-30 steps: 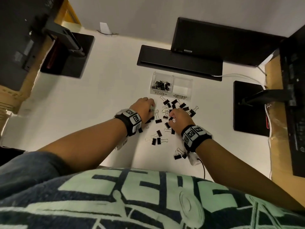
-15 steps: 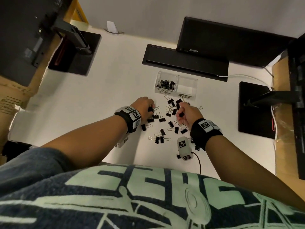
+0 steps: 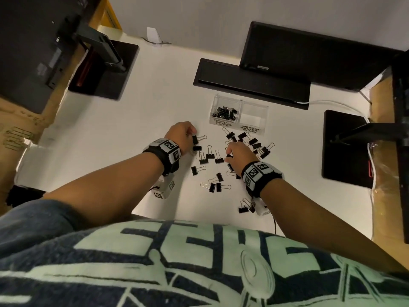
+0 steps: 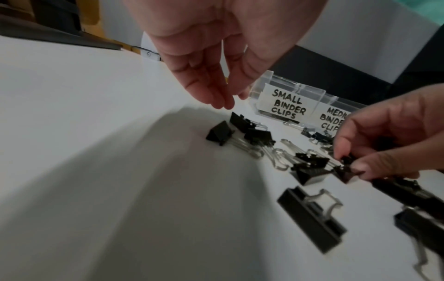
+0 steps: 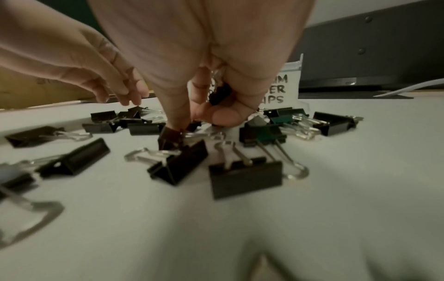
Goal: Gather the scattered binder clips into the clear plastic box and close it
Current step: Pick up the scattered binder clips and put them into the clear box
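Observation:
Several black binder clips (image 3: 219,177) lie scattered on the white desk (image 3: 132,120). Behind them stands the clear plastic box (image 3: 253,129), lid off; its left compartment, labelled small binder clips (image 4: 286,103), holds a pile of clips, and its right one is empty. My left hand (image 3: 192,135) hovers with fingers (image 4: 216,95) hanging straight over a clip (image 4: 220,133), holding nothing. My right hand (image 3: 229,155) keeps small clips (image 5: 220,95) in its curled fingers while thumb and forefinger pinch another small clip (image 5: 168,138) on the desk.
A black keyboard (image 3: 250,85) and a monitor (image 3: 309,54) sit just behind the box. Black stand bases are at the right (image 3: 345,147) and back left (image 3: 104,69). A white cable (image 3: 332,104) runs at the back right. The desk's front edge is by my body.
My right hand, lifted and turned half a second ago, has come back down onto the clips. My left hand has stayed at the left of the pile.

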Demonstrator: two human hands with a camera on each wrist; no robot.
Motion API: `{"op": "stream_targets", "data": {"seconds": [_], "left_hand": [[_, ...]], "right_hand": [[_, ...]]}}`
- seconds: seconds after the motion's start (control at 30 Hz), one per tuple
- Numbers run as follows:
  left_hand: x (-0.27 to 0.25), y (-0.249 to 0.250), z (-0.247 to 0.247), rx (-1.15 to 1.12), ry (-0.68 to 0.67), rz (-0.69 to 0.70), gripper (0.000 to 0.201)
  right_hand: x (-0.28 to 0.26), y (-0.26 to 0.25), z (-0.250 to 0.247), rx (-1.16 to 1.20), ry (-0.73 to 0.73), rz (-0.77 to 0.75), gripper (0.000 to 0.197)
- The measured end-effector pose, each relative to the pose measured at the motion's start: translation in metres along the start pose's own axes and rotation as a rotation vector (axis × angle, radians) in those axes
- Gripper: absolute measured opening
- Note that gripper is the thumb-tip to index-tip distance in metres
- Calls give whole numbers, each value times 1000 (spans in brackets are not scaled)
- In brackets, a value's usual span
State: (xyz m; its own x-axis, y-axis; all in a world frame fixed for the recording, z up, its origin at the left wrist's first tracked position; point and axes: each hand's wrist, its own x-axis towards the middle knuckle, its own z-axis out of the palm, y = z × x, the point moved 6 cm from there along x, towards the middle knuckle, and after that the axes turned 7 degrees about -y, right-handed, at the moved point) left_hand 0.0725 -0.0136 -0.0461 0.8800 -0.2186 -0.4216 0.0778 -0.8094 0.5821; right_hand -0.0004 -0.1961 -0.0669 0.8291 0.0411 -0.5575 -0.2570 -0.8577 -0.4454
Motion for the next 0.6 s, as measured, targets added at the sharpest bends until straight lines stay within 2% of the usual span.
{"op": "stream_targets", "data": {"seconds": [0.1, 0.23, 0.3, 0.37, 0.43, 0.5, 0.6], "left_hand": [[-4, 16, 13, 26, -32, 80, 27], [-10, 43, 48, 194, -158, 277, 27], [-15, 56, 66, 264, -187, 381, 34], [-18, 68, 85, 374, -249, 490, 42], [-18, 74, 97, 489, -311, 531, 48], [-18, 75, 101, 538, -332, 540, 48], [-17, 70, 98, 533, -336, 541, 40]], "right_hand": [[-3, 2, 2, 48, 18, 1, 16], [-16, 19, -9, 332, 142, 8, 13], [-23, 40, -11, 609, 156, 89, 14], [-31, 63, -11, 1020, 180, 179, 15], [-40, 84, -13, 1352, 227, 237, 17], [-48, 99, -19, 1525, 254, 282, 16], [-53, 114, -27, 1629, 283, 322, 19]]}}
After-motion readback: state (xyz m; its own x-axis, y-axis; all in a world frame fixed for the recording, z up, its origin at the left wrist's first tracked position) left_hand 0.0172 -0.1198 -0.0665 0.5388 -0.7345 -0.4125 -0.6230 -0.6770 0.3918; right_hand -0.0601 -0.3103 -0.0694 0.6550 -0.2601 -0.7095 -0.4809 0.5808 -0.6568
